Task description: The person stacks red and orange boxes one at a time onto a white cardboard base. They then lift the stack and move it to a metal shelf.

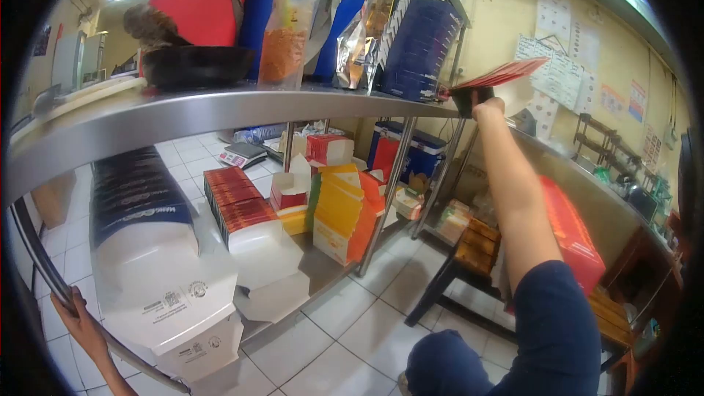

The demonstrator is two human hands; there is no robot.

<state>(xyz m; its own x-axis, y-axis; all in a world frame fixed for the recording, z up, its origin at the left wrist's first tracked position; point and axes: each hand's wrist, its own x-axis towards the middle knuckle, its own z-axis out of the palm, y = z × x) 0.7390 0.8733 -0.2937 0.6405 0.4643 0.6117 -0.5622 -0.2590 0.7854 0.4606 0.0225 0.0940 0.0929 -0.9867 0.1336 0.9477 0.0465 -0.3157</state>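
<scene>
My right arm reaches forward, and my right hand [488,108] is closed on a stack of red cartons [506,77] with a dark part below, at the far end of the steel shelf [220,114]. Beside it on the shelf stands a stack of dark blue boxes [422,48]. At the lower left, my left hand [75,319] is closed around the curved metal table leg [44,257]. Nearest to that hand, on the lower shelf, are nested dark blue and white food boxes [165,279], with a row of red boxes [238,202] beyond them.
A red cooler [198,4], a blue cooler [352,0], a black pan [194,66] and a bag of orange powder [284,48] stand on the upper shelf. Yellow and orange boxes [341,213] sit below. A wooden stool [475,246] stands on the tiled floor [367,323].
</scene>
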